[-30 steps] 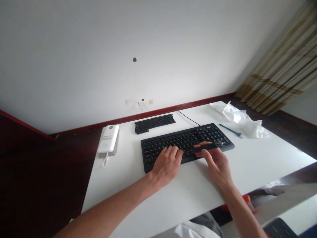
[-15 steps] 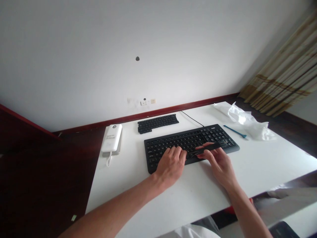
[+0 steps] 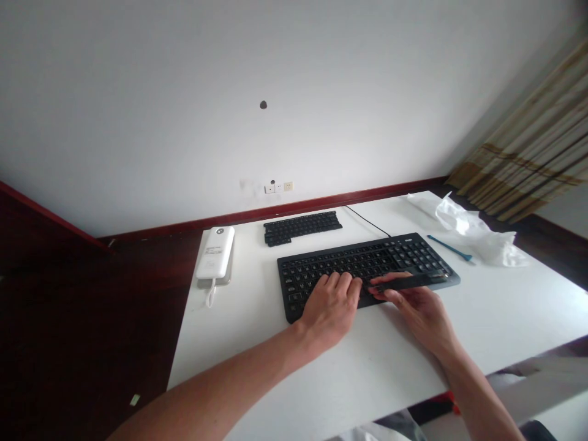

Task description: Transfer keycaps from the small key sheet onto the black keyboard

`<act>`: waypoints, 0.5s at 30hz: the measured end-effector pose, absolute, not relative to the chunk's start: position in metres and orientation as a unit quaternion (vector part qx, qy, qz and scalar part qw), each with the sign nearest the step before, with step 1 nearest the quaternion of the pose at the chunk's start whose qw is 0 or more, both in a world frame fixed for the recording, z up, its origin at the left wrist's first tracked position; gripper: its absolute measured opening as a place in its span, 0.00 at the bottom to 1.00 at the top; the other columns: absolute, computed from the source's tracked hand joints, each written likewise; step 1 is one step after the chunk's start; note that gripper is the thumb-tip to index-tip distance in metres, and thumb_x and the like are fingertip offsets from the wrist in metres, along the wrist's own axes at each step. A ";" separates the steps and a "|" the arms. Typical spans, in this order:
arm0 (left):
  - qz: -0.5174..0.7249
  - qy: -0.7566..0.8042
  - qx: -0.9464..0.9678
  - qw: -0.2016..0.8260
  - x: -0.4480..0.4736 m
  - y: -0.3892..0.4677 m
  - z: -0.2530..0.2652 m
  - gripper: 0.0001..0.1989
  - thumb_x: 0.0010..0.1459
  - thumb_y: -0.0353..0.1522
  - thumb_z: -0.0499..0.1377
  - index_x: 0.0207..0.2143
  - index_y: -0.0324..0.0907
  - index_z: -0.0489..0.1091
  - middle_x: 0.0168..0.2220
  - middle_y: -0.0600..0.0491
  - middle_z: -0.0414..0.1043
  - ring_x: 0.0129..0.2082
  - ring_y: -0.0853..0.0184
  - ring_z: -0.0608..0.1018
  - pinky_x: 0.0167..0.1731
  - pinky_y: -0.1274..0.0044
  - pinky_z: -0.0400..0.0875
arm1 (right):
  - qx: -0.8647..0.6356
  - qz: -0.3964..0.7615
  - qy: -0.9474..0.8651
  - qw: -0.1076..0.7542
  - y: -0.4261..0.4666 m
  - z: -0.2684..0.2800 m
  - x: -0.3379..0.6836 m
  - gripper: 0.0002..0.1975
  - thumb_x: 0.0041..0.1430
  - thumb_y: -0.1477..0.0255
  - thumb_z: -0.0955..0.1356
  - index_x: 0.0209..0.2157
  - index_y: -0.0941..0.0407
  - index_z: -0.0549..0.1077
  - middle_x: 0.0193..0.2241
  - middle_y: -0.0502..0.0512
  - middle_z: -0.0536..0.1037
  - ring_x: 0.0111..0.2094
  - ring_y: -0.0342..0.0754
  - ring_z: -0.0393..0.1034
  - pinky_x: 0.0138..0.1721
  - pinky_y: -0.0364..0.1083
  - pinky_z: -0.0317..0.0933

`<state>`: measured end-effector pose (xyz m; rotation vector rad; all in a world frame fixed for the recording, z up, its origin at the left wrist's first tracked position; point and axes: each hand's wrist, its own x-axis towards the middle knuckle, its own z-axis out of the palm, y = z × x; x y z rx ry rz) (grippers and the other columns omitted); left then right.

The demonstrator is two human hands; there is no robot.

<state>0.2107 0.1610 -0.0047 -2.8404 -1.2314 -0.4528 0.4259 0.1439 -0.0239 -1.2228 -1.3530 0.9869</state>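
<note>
White surface (image 3: 376,361): kbd (image 3: 362,263) mid-surface, btwn nr & far edges. L hand (image 3: 331,312) on kbd, fingers curled, can't tell if grip's holding anything. R hand (image 3: 427,315) grip's holding blk tool (image 3: 413,281) over kbd.

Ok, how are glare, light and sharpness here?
Head view: bright glare on the crumpled white plastic; floor at left very dark; key markings on the larger keyboard too soft to read; faint shadow below the right hand.
</note>
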 end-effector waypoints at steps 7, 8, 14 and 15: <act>-0.153 -0.393 -0.907 -0.020 0.209 0.161 -0.003 0.10 0.73 0.29 0.48 0.50 0.42 0.67 0.43 0.49 0.69 0.42 0.60 0.72 0.41 0.68 0.66 | -0.494 0.407 -0.594 0.488 0.146 -0.023 0.422 0.14 0.59 0.62 0.76 0.43 0.54 0.78 0.43 0.59 0.84 0.40 0.56 0.82 0.43 0.52 0.79; -0.155 -0.393 -0.906 -0.023 0.209 0.161 -0.003 0.10 0.73 0.30 0.48 0.49 0.42 0.67 0.43 0.49 0.69 0.42 0.60 0.72 0.41 0.68 0.66 | -0.495 0.402 -0.604 0.478 0.147 -0.022 0.421 0.14 0.59 0.62 0.76 0.43 0.54 0.79 0.43 0.59 0.84 0.40 0.56 0.82 0.43 0.52 0.79; -0.155 -0.400 -0.903 -0.032 0.209 0.162 -0.002 0.10 0.74 0.31 0.49 0.52 0.43 0.66 0.44 0.50 0.70 0.43 0.60 0.72 0.42 0.67 0.67 | -0.527 0.413 -0.599 0.440 0.162 -0.015 0.421 0.21 0.56 0.55 0.77 0.44 0.55 0.78 0.37 0.59 0.85 0.35 0.57 0.83 0.42 0.55 0.80; -0.152 -0.401 -0.903 -0.033 0.209 0.162 -0.001 0.10 0.73 0.31 0.49 0.53 0.43 0.66 0.44 0.50 0.70 0.43 0.60 0.72 0.42 0.67 0.67 | -0.530 0.416 -0.601 0.430 0.165 -0.014 0.421 0.22 0.55 0.55 0.77 0.44 0.55 0.78 0.37 0.60 0.85 0.35 0.58 0.83 0.42 0.55 0.80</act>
